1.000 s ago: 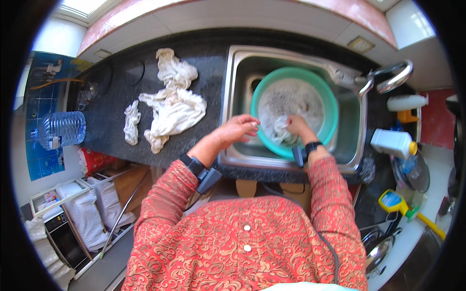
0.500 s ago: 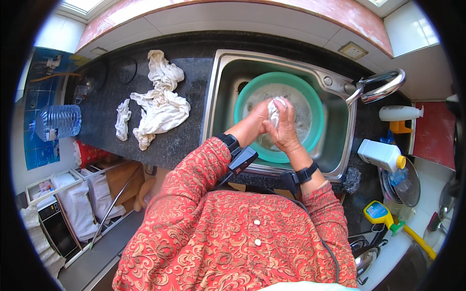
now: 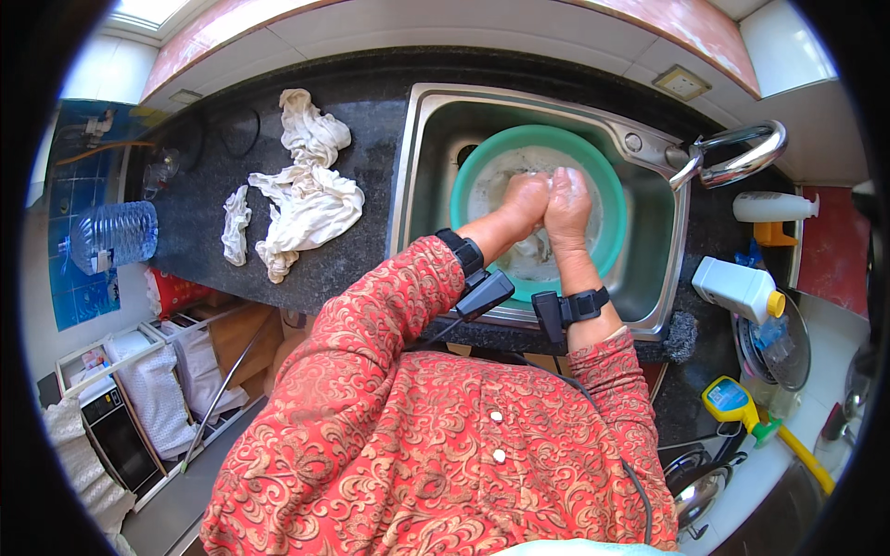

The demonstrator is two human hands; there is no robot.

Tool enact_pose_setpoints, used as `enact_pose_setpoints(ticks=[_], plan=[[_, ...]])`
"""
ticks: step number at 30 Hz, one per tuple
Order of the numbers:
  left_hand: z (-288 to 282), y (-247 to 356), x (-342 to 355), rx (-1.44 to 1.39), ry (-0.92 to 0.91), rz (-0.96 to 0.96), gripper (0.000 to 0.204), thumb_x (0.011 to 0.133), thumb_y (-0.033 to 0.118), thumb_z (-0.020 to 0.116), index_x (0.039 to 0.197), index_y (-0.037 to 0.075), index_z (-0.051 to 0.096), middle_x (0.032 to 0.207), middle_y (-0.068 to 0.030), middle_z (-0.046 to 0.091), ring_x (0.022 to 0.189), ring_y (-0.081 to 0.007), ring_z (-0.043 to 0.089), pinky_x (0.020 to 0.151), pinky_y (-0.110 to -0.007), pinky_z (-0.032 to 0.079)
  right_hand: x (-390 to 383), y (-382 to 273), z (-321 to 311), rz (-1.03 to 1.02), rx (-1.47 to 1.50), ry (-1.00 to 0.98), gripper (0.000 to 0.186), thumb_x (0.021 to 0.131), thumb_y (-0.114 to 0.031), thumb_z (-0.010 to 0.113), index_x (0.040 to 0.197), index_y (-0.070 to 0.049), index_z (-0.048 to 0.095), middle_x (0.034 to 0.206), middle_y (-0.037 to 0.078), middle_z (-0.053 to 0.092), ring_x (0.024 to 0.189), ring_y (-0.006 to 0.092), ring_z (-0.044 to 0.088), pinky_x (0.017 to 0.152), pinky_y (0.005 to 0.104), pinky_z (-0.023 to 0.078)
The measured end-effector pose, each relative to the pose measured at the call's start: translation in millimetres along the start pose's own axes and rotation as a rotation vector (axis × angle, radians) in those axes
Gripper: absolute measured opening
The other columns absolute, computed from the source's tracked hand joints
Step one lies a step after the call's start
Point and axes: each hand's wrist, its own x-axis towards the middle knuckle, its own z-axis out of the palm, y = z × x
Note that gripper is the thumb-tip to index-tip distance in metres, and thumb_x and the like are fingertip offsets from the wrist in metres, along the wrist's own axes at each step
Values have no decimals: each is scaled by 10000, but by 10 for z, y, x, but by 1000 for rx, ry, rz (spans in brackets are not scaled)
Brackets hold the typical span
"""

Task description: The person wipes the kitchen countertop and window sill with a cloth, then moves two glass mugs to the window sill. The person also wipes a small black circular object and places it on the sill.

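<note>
- Half a second ago the right hand (image 3: 567,206) had its fingers spread around a balled-up white cloth (image 3: 534,248); now that hand is curled closed, and the ball no longer shows between the palms.
- The left hand (image 3: 526,198) is also a closed fist now; a second ago it hung open and empty by the basin's left side.
- Both fists sit side by side, touching, over the green basin (image 3: 616,243), curled on the cloth; how much each hand grips is hidden.
- The cloth is in the basin area, below the fists and between the wrists, only a pale part of it showing.
- The heaps on the dark counter (image 3: 366,269) lie as before.
- Counted: two hands, one basin, one metal sink (image 3: 656,278), one tap (image 3: 746,157).
- White cloth heaps on the counter number three: a small one (image 3: 236,225), an upper one (image 3: 313,132) and a large one (image 3: 311,211), the last two touching.
- The visible part of the held cloth runs roughly from the fists back toward the person; being bunched and covered, its full long axis cannot be told.
</note>
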Motion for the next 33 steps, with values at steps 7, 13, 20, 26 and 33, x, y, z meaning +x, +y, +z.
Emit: enact_pose_setpoints(ticks=[7,13,20,26,33], plan=[[-74,-122,-64,781,9,532,218,801,266,660,781,52,695,812,-218,683,751,-442,649,673,-481,539,-46,280,-56,900,773,3,322,1046,-367,475,860,-128,583,829,2,611,800,173,598,740,397,507],[-537,5,-292,-87,-272,90,441,814,295,701,1119,-7,597,1055,-215,658,994,-296,634,864,-389,500,-166,-3,-500,896,956,-306,332,1012,-219,507,1263,-6,545,1224,140,604,1125,257,601,996,416,482],[-1086,183,-395,66,-104,131,289,839,303,702,934,38,637,907,-165,666,880,-256,643,783,-401,502,-26,-371,-433,647,413,-324,138,951,-154,670,929,-31,611,882,28,668,760,111,651,673,276,577],[-1612,354,-222,12,287,164,363,929,349,598,807,8,577,762,-195,646,708,-303,629,667,-454,490,467,-1066,-513,359,746,-114,123,977,-181,627,984,-60,603,924,57,690,814,151,679,712,311,591],[-1871,468,-398,-338,59,-35,327,1033,372,492,917,67,515,672,-56,586,534,-143,571,479,-285,472,1002,-1484,-375,185,916,-300,210,1005,-182,538,1123,-32,626,1079,90,687,1006,229,661,898,394,539]])
